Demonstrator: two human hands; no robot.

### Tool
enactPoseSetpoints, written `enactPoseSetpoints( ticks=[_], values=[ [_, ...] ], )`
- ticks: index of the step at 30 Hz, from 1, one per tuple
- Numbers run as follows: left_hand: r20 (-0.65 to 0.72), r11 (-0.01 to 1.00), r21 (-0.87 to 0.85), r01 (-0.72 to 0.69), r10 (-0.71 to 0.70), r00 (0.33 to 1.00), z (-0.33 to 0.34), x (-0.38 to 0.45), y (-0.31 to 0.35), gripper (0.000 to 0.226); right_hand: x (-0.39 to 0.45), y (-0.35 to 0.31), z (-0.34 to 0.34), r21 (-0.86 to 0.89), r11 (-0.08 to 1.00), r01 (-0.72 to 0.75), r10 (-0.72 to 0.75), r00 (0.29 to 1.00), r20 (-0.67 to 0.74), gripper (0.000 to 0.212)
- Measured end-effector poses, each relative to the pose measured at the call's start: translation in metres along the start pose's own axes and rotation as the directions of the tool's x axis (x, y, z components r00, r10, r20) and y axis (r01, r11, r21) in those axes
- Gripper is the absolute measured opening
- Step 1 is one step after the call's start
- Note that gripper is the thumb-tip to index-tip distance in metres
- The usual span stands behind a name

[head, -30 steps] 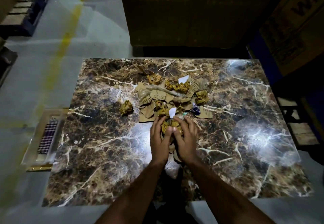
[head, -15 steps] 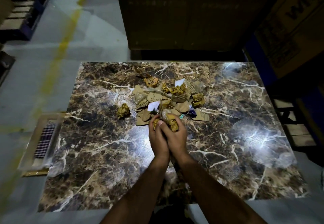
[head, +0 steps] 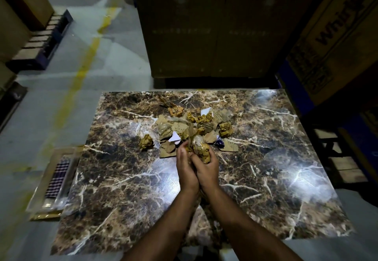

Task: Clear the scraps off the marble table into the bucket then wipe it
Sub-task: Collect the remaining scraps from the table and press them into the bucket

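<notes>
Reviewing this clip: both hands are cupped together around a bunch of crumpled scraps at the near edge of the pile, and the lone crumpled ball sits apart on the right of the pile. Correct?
Not quite. In the head view the lone crumpled ball sits apart on the left of the pile, not the right. The rest holds: the left hand and right hand are cupped together around a bunch of crumpled scraps at the pile's near edge.

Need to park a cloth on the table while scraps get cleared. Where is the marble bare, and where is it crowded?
The marble table is bare across the near half either side of the forearms, down the right side, and at the left edge beyond the lone crumpled ball. The far centre is crowded with the scrap pile, where the left hand and right hand cup scraps.
</notes>
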State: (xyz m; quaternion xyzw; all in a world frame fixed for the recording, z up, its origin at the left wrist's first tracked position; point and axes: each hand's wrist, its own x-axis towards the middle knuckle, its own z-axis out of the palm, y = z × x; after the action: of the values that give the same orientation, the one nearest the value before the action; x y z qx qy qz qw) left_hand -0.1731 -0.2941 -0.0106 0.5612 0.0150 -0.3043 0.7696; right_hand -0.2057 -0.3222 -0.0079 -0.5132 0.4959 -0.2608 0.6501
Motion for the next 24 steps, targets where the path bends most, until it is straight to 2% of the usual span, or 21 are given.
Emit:
enactPoseSetpoints(
  ticks=[2,4,5,7,8,9,12,13,15,17,19,21,23,24],
  values=[
    [0.001,0.997,0.056,-0.059,0.059,0.998,0.002,-0.006,0.006,0.018,-0.007,-0.003,-0.001,-0.018,1.000,0.026,-0.026,1.000,0.001,0.076],
    [0.011,0.993,0.084,-0.081,0.081,0.997,0.006,-0.011,0.012,0.011,-0.010,-0.006,-0.004,-0.024,0.999,0.040,-0.040,0.999,-0.002,0.083],
    [0.015,0.992,0.084,-0.091,0.090,0.996,0.007,-0.012,0.015,0.009,-0.015,-0.016,-0.007,-0.019,0.999,0.029,-0.029,1.000,0.007,0.077],
    [0.006,0.988,0.091,-0.122,0.122,0.993,0.013,-0.015,0.023,0.008,-0.018,-0.027,-0.015,-0.021,0.999,0.025,-0.024,0.999,0.029,0.038],
    [0.003,0.984,0.105,-0.146,0.146,0.989,0.017,-0.016,0.027,0.012,-0.019,-0.032,-0.018,-0.007,1.000,0.030,-0.030,0.999,0.039,0.027],
    [0.001,0.979,0.116,-0.165,0.166,0.986,0.020,-0.017,0.029,0.019,-0.017,-0.033,-0.021,-0.012,0.999,0.033,-0.033,0.999,0.028,0.030],
    [0.003,0.978,0.148,-0.148,0.150,0.989,0.028,-0.018,0.035,0.048,-0.017,-0.042,-0.020,-0.027,0.999,0.029,-0.029,1.000,0.000,0.064],
    [0.018,0.981,0.135,-0.140,0.139,0.990,0.030,-0.018,0.035,0.050,-0.017,-0.045,-0.020,-0.019,0.999,0.035,-0.035,0.999,0.006,0.067],
    [0.045,0.988,0.083,-0.129,0.125,0.991,0.034,-0.016,0.038,0.037,-0.019,-0.053,-0.022,-0.003,0.998,0.055,-0.055,0.998,0.027,0.059],
    [0.043,0.985,0.113,-0.132,0.128,0.991,0.038,-0.014,0.040,0.022,-0.021,-0.061,-0.026,-0.011,0.994,0.105,-0.104,0.993,0.061,0.040],
    [0.023,0.983,0.144,-0.111,0.109,0.994,0.040,-0.011,0.039,0.017,-0.018,-0.063,-0.027,-0.031,0.983,0.181,-0.179,0.982,0.059,0.039],
    [-0.022,0.987,0.150,-0.056,0.060,0.998,0.042,-0.010,0.038,0.034,-0.017,-0.066,-0.025,-0.021,0.984,0.176,-0.174,0.982,0.076,0.041],
    [-0.049,0.993,0.122,-0.011,0.018,0.999,0.043,-0.012,0.039,0.057,-0.015,-0.067,-0.023,0.014,0.994,0.106,-0.107,0.990,0.090,0.040],
    [-0.045,0.995,0.102,-0.005,0.010,0.999,0.043,-0.011,0.039,0.059,-0.014,-0.065,-0.022,0.032,0.998,0.063,-0.065,0.994,0.087,0.045]
  ],
)
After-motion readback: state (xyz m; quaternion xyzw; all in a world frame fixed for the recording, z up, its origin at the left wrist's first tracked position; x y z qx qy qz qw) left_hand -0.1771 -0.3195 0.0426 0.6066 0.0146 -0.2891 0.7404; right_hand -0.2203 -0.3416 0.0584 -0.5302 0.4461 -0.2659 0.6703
